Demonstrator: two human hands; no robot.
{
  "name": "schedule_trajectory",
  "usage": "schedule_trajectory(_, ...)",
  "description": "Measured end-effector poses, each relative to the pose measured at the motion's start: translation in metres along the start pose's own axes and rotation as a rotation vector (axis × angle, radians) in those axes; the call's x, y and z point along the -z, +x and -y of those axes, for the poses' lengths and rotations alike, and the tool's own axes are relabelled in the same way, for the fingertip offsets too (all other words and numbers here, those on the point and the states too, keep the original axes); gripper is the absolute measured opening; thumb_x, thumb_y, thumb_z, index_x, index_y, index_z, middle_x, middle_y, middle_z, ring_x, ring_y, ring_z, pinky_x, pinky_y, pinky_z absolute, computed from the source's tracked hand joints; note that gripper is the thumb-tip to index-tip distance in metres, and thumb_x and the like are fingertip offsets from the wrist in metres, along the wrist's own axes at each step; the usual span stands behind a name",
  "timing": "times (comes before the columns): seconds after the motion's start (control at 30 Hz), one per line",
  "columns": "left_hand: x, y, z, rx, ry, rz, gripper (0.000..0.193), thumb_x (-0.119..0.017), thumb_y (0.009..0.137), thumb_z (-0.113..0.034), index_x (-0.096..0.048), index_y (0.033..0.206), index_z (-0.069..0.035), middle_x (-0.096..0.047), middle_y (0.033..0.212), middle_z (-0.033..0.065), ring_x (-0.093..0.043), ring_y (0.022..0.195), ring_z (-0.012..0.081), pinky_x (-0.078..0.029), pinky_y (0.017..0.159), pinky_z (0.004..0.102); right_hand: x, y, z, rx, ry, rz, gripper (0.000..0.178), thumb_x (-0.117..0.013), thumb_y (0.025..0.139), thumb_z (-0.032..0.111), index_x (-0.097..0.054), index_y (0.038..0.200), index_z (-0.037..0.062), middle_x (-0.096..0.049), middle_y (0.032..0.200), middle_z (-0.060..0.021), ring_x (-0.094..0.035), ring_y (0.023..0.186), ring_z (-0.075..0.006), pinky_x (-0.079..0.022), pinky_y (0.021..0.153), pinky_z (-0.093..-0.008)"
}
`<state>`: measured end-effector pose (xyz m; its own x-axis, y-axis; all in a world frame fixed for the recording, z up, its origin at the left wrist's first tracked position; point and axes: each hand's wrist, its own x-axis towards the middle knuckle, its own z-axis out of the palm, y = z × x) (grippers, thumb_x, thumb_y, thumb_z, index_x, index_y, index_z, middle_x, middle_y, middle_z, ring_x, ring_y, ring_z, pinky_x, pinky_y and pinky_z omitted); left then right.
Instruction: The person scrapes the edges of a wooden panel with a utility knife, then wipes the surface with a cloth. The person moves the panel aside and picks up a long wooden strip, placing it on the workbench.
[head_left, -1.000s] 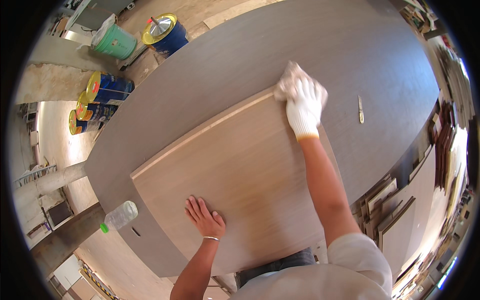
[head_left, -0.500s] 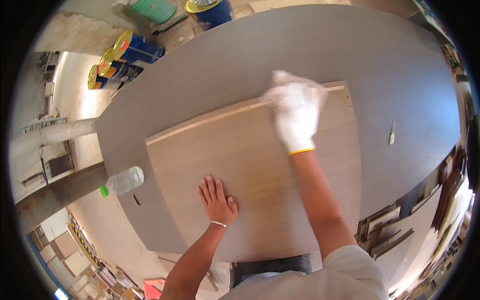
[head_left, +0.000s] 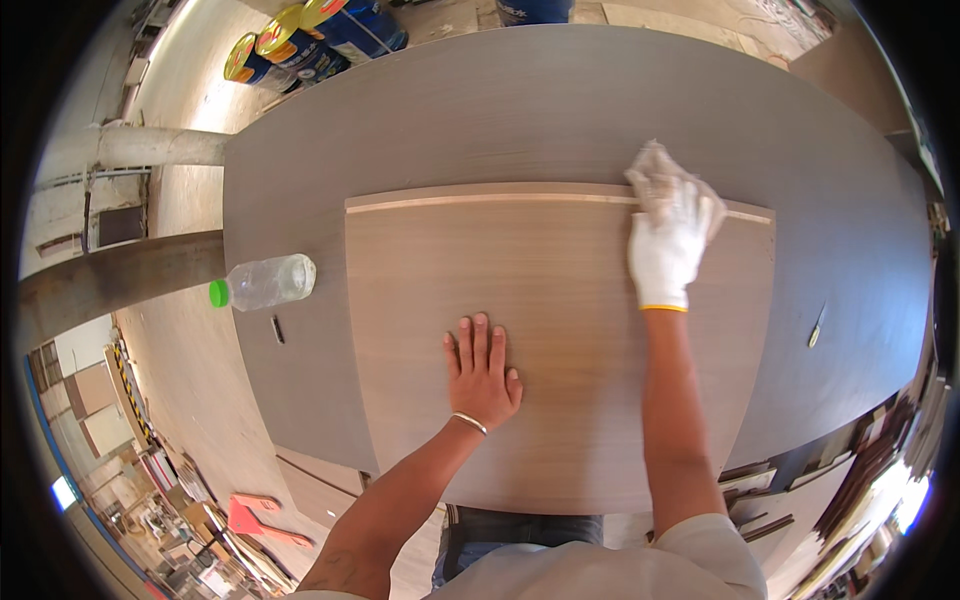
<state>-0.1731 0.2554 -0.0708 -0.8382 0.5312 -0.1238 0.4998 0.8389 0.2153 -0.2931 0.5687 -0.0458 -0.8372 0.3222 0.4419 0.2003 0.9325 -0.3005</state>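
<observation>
1. While the bare left hand (head_left: pixel 483 380) lies flat with fingers slightly spread, palm down and holding nothing, the gloved right hand (head_left: pixel 670 232) has its fingers gathered over a crumpled cloth (head_left: pixel 655 170); how firmly it is gripped cannot be told.
2. Work surface: a wood-grained panel (head_left: pixel 570 400) lies beneath both hands, on a large grey table (head_left: pixel 480 110). It extends to either side of the hands and back toward the person's body.
3. Contact zone: the right hand and cloth are at the panel's far edge, beyond and to the right of the left hand. They cover part of the pale edge strip (head_left: pixel 480 195); the cloth reaches past it over the table.
4. Left of the left hand, off the panel: a clear bottle (head_left: pixel 272 281) on its side, its green cap (head_left: pixel 219 293) projecting past the table edge. A small dark object (head_left: pixel 278 329) lies just beside it, nearer the person.
5. Right of the right hand and nearer the person, off the panel: a small knife (head_left: pixel 815 330) on the table.
6. Beyond the table, far left of the right hand: blue-and-gold cans (head_left: pixel 355 28).
7. Right of the person's right forearm, past the table: stacked boards (head_left: pixel 775 500).
</observation>
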Motion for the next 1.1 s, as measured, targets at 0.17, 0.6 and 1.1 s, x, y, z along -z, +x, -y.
schedule_trajectory(0.17, 0.002, 0.010, -0.004, -0.016, -0.060, 0.039, 0.070, -0.048, 0.097, -0.030, -0.037, 0.157, 0.003, -0.022, 0.171, 0.0274, -0.014, 0.159, 0.0493, -0.009, 0.126, 0.0697, -0.056, 0.015, 0.108, 0.184, 0.249, 0.062, 0.013, -0.066, 0.084, 0.018, -0.065, 0.095, 0.0109, -0.065, 0.105, -0.0090, -0.055, 0.115, -0.0327, -0.040, 0.106, -0.0474)
schedule_trajectory(0.6, 0.012, 0.003, 0.000, 0.013, -0.160, 0.093, 0.067, -0.050, 0.099, -0.035, -0.043, 0.156, 0.000, -0.028, 0.170, 0.0235, -0.018, 0.159, 0.0464, -0.014, 0.125, 0.0698, -0.073, 0.001, 0.148, 0.241, 0.030, 0.313, 0.039, -0.063, 0.091, 0.014, -0.066, 0.130, 0.0095, -0.066, 0.122, -0.0111, -0.056, 0.125, -0.0333, -0.035, 0.117, -0.0517)
schedule_trajectory(1.1, -0.005, -0.004, 0.004, -0.039, -0.302, 0.123, 0.061, -0.063, 0.095, -0.038, -0.053, 0.149, -0.012, -0.046, 0.156, 0.0197, -0.033, 0.151, 0.0405, -0.020, 0.124, 0.0683, -0.102, -0.001, 0.323, 0.739, 0.284, 0.578, 0.031, -0.076, 0.076, 0.021, -0.068, 0.105, 0.0119, -0.061, 0.117, -0.0065, -0.052, 0.119, -0.0330, -0.038, 0.114, -0.0507)
